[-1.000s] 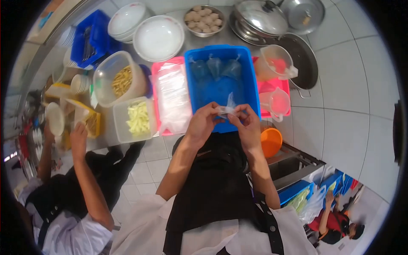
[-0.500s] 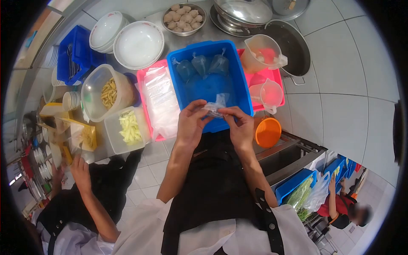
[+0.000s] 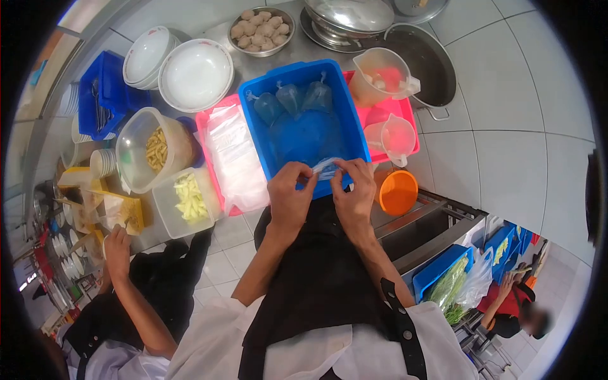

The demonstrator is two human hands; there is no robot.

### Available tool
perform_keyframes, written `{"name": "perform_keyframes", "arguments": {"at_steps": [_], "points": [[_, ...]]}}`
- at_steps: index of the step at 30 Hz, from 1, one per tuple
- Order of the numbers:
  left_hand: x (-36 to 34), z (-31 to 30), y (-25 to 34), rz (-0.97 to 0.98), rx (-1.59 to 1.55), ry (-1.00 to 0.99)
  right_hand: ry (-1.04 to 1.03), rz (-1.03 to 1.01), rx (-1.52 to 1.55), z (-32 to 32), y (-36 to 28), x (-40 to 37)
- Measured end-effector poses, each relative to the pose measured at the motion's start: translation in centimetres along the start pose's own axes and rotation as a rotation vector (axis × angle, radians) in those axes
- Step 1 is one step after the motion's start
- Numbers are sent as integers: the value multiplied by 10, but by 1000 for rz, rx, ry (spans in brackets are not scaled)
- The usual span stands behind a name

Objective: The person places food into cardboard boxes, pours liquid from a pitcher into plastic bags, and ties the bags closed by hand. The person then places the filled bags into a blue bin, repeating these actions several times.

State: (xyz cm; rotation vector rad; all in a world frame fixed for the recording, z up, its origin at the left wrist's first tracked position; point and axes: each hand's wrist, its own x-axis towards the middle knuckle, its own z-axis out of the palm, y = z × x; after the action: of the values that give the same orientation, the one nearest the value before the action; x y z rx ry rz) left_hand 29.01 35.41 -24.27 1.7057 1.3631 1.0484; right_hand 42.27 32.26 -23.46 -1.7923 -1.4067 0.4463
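Over the near edge of a blue tub [image 3: 248,120], a clear plastic bag [image 3: 325,168] is stretched between my two hands. My left hand [image 3: 292,190] pinches its left side between thumb and fingers. On the other side, my right hand [image 3: 353,193] grips it the same way. Inside the tub, three knotted clear bags [image 3: 289,99] of liquid lie along the far end. Just left of the tub, a stack of flat clear plastic bags [image 3: 235,158] rests on a pink tray [image 3: 204,126].
Two plastic jugs [image 3: 373,79] stand on a pink tray at right, by a large pot [image 3: 437,76]. Behind are a bowl of meatballs [image 3: 261,31] and white bowls [image 3: 195,73]. Tubs of cut food [image 3: 190,199] sit left. Another person's hand [image 3: 116,247] works at far left; an orange bucket [image 3: 399,192] is at right.
My hands have come slightly nearer my body with the bag, which now looks drawn out flatter between my fingers. The person at left has shifted a hand; the view has turned a little.
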Motion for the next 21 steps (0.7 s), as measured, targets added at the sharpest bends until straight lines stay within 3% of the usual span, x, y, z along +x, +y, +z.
{"name": "perform_keyframes", "arguments": {"at_steps": [1, 2, 3, 4, 6, 8, 10, 12, 13, 15, 17, 19, 21], "points": [[-1, -1, -4, 0, -6, -7, -60, 40, 32, -3, 5, 0], [-1, -2, -8, -147, -90, -43, -57, 44, 24, -12, 8, 0], [0, -3, -11, -292, -173, -78, 47, -26, 23, -24, 12, 1], [3, -6, -15, -292, -179, -81, 149, -95, 23, -36, 17, 3], [2, -13, -19, -388, -208, -118, 439, 144, -29, -57, 29, 6], [3, -11, -22, -398, -165, -129, 323, 153, -166, -68, 86, 8], [3, -2, -31, -256, -63, -125, 210, 162, -301, -70, 114, 9], [4, 6, -32, -222, -23, -140, 47, 355, 8, -70, 121, 9], [4, 10, -31, -183, 16, -152, 36, 358, 10, -72, 121, 9], [2, 14, -26, -219, 19, -147, 171, 180, -48, -77, 114, 4], [-2, 18, -21, -263, 22, -154, 215, 232, -1, -91, 88, -2], [-6, 22, -19, -187, -1, -91, 259, 291, 40, -104, 65, -14], [-9, 26, -18, -149, -20, -66, 228, 190, 97, -115, 49, -24]]}}
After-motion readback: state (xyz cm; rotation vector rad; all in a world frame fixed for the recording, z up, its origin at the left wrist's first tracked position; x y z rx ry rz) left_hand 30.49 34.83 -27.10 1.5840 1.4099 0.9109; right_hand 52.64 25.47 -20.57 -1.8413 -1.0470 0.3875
